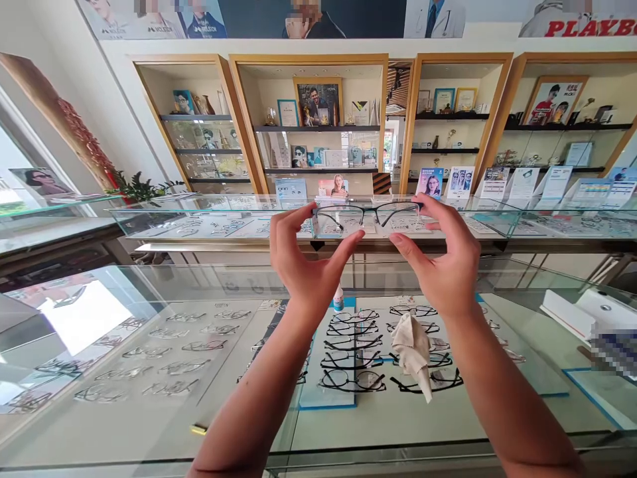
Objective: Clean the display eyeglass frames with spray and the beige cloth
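1. Eyeglasses with a dark upper rim are held level in the air, higher than the crumpled beige cloth and beyond it.
2. Left hand: fingers clamped on the left end of the eyeglasses, thumb stretched inward below the lens; I cannot tell whether the thumb touches.
3. Right hand: fingers clamped on the right end, thumb likewise spread away from the forefinger, contact unclear.
4. Dark frames stand in rows left of the cloth and partly behind it.
5. Small bottle: left of the cloth, farther back.
6. Clear frames: well left of the cloth.
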Motion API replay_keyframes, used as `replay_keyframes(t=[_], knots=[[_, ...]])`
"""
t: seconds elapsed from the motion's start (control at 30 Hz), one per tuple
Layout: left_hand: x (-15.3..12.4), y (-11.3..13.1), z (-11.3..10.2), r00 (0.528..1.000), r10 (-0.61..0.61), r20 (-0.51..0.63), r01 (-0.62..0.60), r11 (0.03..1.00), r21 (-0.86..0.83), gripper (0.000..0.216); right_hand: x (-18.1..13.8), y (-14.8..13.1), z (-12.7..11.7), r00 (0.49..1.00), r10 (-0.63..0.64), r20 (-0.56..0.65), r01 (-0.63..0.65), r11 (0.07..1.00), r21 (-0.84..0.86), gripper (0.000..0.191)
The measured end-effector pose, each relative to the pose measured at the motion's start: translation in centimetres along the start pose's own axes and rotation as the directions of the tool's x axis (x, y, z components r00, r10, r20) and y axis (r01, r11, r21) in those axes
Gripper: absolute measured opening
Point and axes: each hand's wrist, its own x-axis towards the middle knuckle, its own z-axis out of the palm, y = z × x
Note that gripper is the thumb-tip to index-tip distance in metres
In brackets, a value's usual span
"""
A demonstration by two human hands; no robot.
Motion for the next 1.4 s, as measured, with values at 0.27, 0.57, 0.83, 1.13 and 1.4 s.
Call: replay_keyframes(t=[0.27,0.57,0.83,1.13,1.4], knots=[[0.4,0.7,-0.5,0.998,0.024,0.064,-0.022,0.999,-0.041,0.061,0.0,-0.6,-0.5,0.999,0.047,-0.016,-0.047,0.999,-0.008,0.053],[1.0,1.7,0.2,0.997,0.014,0.076,-0.013,1.000,-0.014,0.062,0.3,-1.0,-1.2,0.999,0.018,-0.031,-0.020,0.996,-0.087,0.057],[0.9,1.3,0.5,0.993,-0.026,0.112,0.031,0.999,-0.038,0.064,0.3,-0.6,-1.2,1.000,-0.018,0.020,0.023,0.964,-0.264,0.062],[0.0,1.7,0.5,0.994,-0.019,0.104,0.025,0.998,-0.054,0.067,0.2,0.1,-1.7,0.999,-0.004,0.053,0.018,0.962,-0.271,0.060],[0.0,1.6,0.3,0.994,-0.012,0.108,0.016,0.999,-0.035,0.067,0.2,-0.1,-1.7,0.998,0.020,0.062,0.000,0.948,-0.318,0.055]])
